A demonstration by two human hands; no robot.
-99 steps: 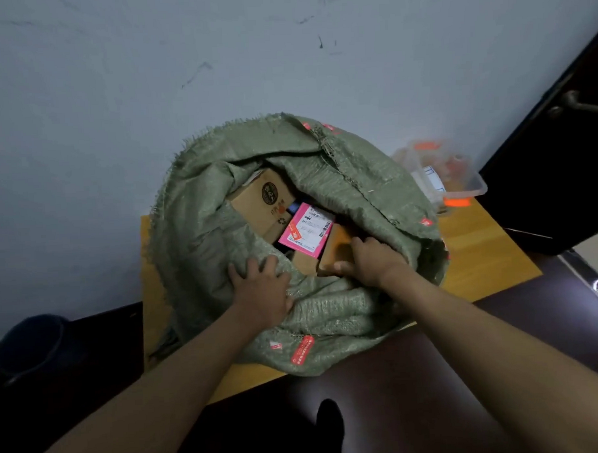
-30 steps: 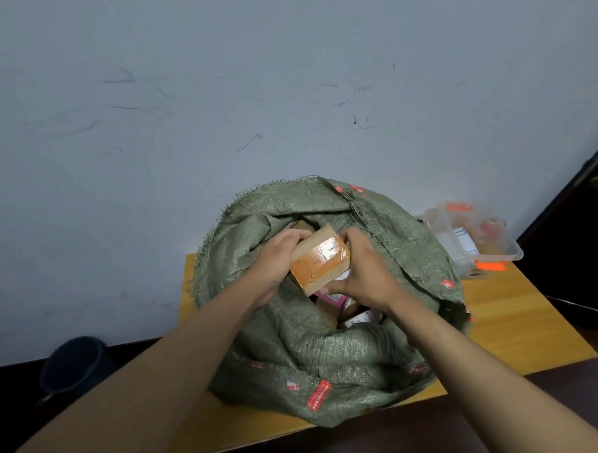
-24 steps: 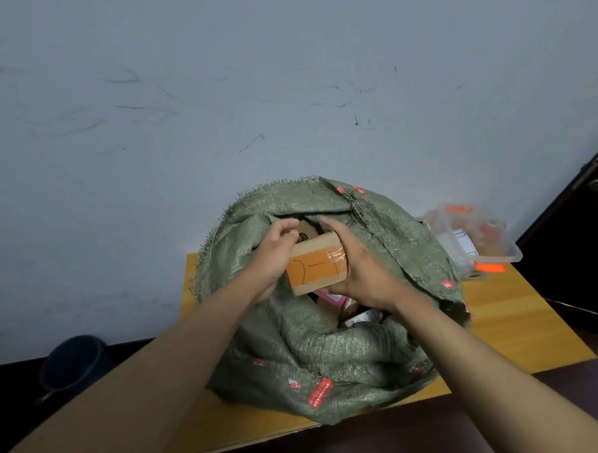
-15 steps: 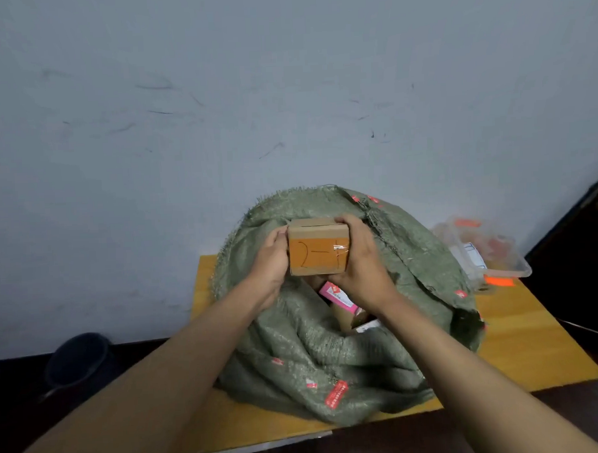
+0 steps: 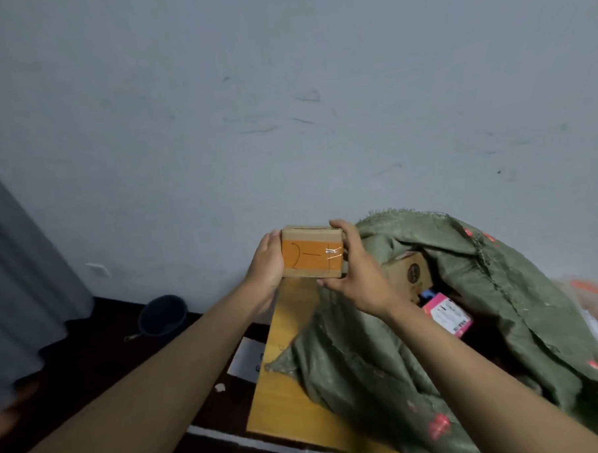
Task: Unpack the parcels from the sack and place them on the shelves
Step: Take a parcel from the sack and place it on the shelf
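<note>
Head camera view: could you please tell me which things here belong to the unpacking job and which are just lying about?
Part of the job:
- small taped box, held between left hand and right hand
- green sack on the wooden table
- pink parcel and cardboard box inside the sack

Just lying about:
- dark pot on the floor
- white paper

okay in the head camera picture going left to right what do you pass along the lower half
Grey curtain → dark blue pot on the floor → left hand → small cardboard box → right hand → pink-labelled parcel inside the green woven sack.
</note>
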